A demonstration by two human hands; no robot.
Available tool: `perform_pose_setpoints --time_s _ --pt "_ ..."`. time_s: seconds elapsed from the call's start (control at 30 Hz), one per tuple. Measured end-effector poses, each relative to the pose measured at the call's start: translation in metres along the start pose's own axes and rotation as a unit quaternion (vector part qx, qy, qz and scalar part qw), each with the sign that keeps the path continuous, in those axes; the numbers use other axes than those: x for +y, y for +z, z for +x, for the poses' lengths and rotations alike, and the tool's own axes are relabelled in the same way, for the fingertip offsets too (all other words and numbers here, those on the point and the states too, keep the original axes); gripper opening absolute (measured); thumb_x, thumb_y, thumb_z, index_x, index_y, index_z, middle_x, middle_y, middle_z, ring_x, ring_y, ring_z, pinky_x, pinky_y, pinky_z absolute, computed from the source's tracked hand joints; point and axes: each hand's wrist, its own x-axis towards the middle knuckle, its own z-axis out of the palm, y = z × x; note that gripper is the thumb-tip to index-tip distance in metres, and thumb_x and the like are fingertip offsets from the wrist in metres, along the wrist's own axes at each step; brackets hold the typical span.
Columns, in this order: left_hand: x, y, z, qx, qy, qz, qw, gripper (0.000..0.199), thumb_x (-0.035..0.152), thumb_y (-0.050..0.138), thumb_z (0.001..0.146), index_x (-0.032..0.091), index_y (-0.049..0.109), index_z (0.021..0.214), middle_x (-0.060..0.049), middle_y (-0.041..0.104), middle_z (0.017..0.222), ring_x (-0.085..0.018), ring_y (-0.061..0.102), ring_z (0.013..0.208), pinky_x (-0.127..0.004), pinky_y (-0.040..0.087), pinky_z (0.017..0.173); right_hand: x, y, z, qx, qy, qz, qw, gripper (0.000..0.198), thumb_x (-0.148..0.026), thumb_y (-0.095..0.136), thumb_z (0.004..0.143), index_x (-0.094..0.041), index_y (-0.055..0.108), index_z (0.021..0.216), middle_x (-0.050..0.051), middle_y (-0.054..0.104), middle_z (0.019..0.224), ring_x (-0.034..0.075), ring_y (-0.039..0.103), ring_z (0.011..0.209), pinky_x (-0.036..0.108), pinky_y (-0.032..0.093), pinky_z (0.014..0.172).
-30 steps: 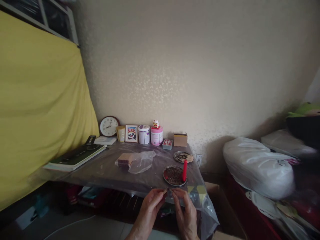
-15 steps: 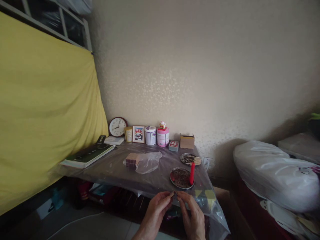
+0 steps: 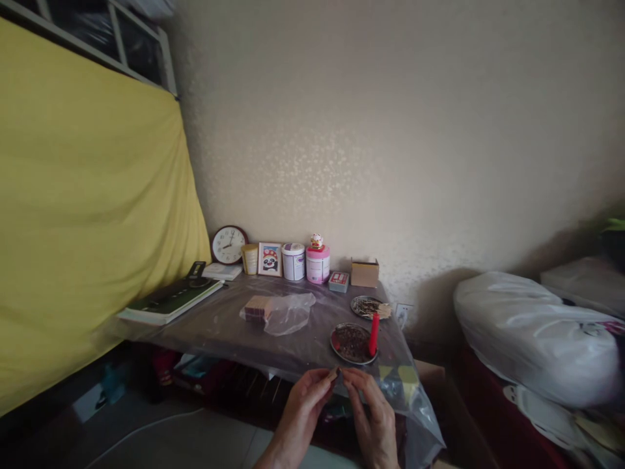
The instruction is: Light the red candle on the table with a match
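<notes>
Just in front of the table's near edge, my left hand (image 3: 305,404) pinches a small tan matchbox (image 3: 334,374) with a dark side. My right hand (image 3: 371,410) is closed too, its thumb and fingertips gripping the box's right end. Fingers cover most of the box. Beyond my hands, a red candle (image 3: 374,335) stands upright at the right side of a round metal plate (image 3: 336,352) covered in dark residue. Behind it, a second plate (image 3: 355,312) holds many matchsticks (image 3: 378,309), some of them dark. A tan and purplish-brown block of matchboxes (image 3: 256,307) lies partly in clear plastic wrap (image 3: 290,316).
Along the wall stand a clock (image 3: 229,245), a framed panda picture (image 3: 270,259), two tins (image 3: 293,262), a playing-card box (image 3: 338,281) and a cardboard box (image 3: 364,273). A dark green book (image 3: 170,303) lies left, by a yellow curtain (image 3: 97,195). White bags (image 3: 532,339) sit right.
The view has tipped down slightly. Both hands stay together, and a little more of the matchbox shows between the fingertips. The things on the table have not moved.
</notes>
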Motion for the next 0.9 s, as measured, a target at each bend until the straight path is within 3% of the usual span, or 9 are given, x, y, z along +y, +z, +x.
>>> perform_pose_setpoints --time_s 0.3,0.77,0.83,0.9 --pt "0.003 0.001 -0.003 -0.002 -0.015 -0.024 1.0 0.018 0.025 0.065 0.074 0.015 0.069 0.088 -0.008 0.07 0.095 -0.021 0.058 0.097 -0.035 0.04 0.094 -0.007 0.0 -0.002 0.033 0.048 0.001 0.998 0.013 -0.019 0.051 0.086 -0.022 0.063 0.092 0.003 0.07 0.088 0.016 0.067 0.083 0.024 0.054 0.075" --pt "-0.001 0.001 -0.001 0.027 -0.02 -0.02 0.999 0.018 0.027 0.066 0.074 0.014 0.07 0.086 -0.009 0.069 0.089 -0.02 0.06 0.09 -0.035 0.041 0.09 -0.011 -0.01 -0.001 0.052 0.023 -0.007 0.998 0.013 -0.02 0.05 0.086 -0.022 0.061 0.093 0.007 0.068 0.095 0.018 0.065 0.089 0.03 0.052 0.078" --pt "0.001 0.004 -0.002 0.023 -0.014 -0.016 0.999 0.018 0.026 0.066 0.074 0.014 0.07 0.087 -0.009 0.069 0.092 -0.02 0.06 0.091 -0.034 0.041 0.09 -0.001 -0.007 -0.003 0.003 0.035 -0.026 0.999 0.014 -0.025 0.05 0.086 -0.023 0.064 0.088 0.005 0.069 0.088 0.018 0.066 0.082 0.029 0.053 0.074" --pt "0.005 0.008 -0.004 0.02 -0.006 -0.004 1.0 0.019 0.026 0.065 0.075 0.014 0.07 0.089 -0.009 0.069 0.095 -0.02 0.059 0.092 -0.033 0.041 0.09 0.013 -0.004 -0.003 0.018 0.064 -0.042 0.997 0.018 -0.026 0.047 0.088 -0.021 0.063 0.084 0.003 0.069 0.074 0.016 0.065 0.068 0.027 0.053 0.065"
